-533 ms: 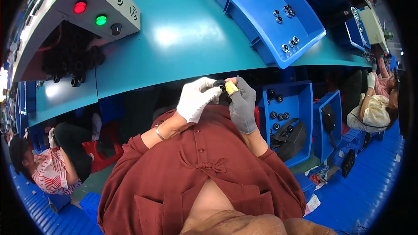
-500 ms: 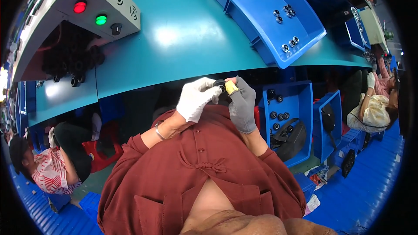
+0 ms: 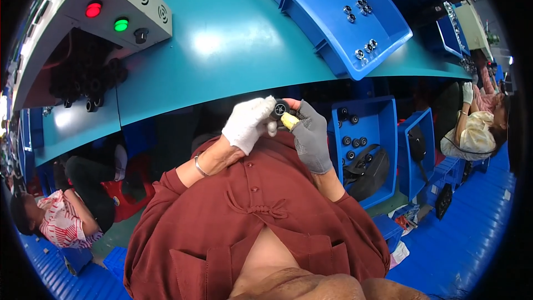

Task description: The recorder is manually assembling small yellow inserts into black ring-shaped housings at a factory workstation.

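Left hand [image 3: 247, 124] (white glove) and right hand [image 3: 312, 139] (grey glove, yellow-wrapped thumb) close together mid-frame, fingers of both pinching a small black wheel [image 3: 281, 109]. Right of centre, blue bin [image 3: 381, 124] with loose wheels [image 3: 347, 141]; upper right, blue tray [image 3: 325, 14] with shiny parts [image 3: 351, 18].

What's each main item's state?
Small round black wheel: held, spoked face showing
White-gloved left grip: closed on wheel
Grey-gloved right grip: closed on wheel
Blue plastic bench tray: sparsely filled, shiny metal parts
Round red lamp: looks lit
Round green lamp: looks lit
Round black knob: setting unreadable
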`<state>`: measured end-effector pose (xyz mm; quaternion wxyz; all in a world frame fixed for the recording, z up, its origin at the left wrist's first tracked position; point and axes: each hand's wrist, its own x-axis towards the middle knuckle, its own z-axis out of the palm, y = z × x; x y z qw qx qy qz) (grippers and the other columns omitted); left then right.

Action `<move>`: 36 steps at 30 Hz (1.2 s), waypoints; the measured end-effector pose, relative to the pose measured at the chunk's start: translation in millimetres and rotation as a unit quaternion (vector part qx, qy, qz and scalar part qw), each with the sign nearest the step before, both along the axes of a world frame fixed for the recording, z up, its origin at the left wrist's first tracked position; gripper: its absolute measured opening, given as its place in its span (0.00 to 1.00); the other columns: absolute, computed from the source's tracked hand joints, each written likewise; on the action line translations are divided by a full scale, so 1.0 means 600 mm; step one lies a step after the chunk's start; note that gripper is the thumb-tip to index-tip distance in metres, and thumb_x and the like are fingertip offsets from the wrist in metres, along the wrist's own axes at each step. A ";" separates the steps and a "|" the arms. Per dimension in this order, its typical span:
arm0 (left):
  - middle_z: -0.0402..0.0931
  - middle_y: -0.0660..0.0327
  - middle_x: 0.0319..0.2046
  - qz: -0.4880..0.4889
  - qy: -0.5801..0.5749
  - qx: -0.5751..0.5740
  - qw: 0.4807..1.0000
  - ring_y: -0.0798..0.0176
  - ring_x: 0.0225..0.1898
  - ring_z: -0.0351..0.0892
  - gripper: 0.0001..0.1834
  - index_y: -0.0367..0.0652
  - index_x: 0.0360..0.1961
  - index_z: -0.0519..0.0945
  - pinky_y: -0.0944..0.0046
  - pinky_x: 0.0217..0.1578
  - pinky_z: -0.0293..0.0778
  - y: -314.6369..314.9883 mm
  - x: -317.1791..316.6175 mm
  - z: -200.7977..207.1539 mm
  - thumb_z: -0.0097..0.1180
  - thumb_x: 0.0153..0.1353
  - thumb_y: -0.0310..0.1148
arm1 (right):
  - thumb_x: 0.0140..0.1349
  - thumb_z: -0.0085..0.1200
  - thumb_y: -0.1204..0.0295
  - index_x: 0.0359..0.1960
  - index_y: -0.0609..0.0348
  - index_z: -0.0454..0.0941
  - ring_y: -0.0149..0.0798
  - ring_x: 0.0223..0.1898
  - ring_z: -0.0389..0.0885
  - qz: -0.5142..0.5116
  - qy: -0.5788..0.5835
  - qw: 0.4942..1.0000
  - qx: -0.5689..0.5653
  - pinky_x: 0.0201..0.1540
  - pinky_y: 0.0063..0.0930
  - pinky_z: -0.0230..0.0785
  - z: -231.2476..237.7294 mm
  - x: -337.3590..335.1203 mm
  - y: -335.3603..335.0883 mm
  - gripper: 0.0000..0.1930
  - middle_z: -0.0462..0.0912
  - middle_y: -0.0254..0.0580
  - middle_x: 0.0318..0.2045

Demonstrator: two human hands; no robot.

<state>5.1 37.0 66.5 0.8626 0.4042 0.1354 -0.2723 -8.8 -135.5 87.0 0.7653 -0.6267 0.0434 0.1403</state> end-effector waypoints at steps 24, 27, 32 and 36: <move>0.80 0.50 0.41 0.326 -0.370 0.742 0.454 0.48 0.39 0.82 0.13 0.39 0.46 0.83 0.59 0.42 0.78 0.466 0.081 0.096 0.61 0.60 0.27 | 0.65 0.43 0.85 0.54 0.70 0.75 0.41 0.55 0.77 -0.137 -0.426 0.744 -0.496 0.62 0.31 0.66 0.165 0.121 -0.167 0.17 0.78 0.48 0.52; 0.78 0.50 0.48 0.160 -0.331 0.804 0.467 0.43 0.49 0.78 0.13 0.43 0.45 0.84 0.52 0.50 0.75 0.519 0.157 0.078 0.57 0.62 0.35 | 0.61 0.49 0.84 0.51 0.66 0.79 0.44 0.54 0.78 -0.038 -0.408 0.751 -0.518 0.58 0.34 0.68 0.186 0.194 -0.154 0.16 0.79 0.48 0.51; 0.75 0.50 0.50 0.046 -0.267 0.857 0.439 0.44 0.54 0.75 0.16 0.45 0.47 0.84 0.52 0.55 0.73 0.554 0.217 0.027 0.58 0.58 0.34 | 0.61 0.53 0.78 0.48 0.64 0.81 0.47 0.47 0.81 0.078 -0.411 0.691 -0.589 0.51 0.31 0.70 0.160 0.291 -0.153 0.13 0.82 0.53 0.44; 0.77 0.50 0.50 0.156 -0.328 0.806 0.467 0.44 0.53 0.77 0.14 0.40 0.44 0.84 0.52 0.54 0.74 0.559 0.210 0.045 0.60 0.57 0.30 | 0.61 0.51 0.76 0.43 0.66 0.80 0.59 0.43 0.81 0.080 -0.309 0.768 -0.556 0.47 0.41 0.72 0.159 0.320 -0.162 0.11 0.82 0.58 0.39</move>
